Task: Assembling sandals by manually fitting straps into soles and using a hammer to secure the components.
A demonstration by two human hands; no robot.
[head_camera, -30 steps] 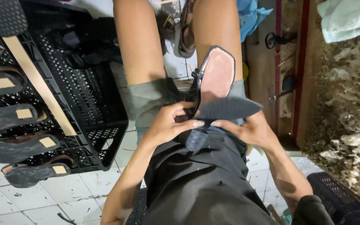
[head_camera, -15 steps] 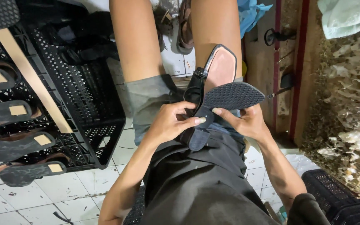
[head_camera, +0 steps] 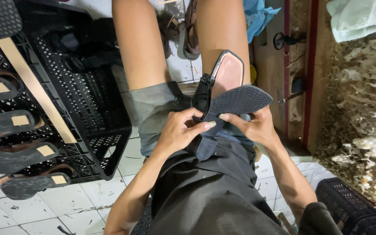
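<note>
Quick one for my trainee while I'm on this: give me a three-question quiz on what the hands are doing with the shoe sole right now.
1. True or false: both hands touch the dark textured rubber sole.
2. Which lies under that sole on the lap: A) a pink-bottomed sandal, B) a glass bottle, C) a hammer?
3. Fill in: the row of finished dark flat sandals rests on a black plastic ____.

Key: 1. True: the left hand and right hand pinch it at its narrow end. 2. A. 3. crate.
</note>
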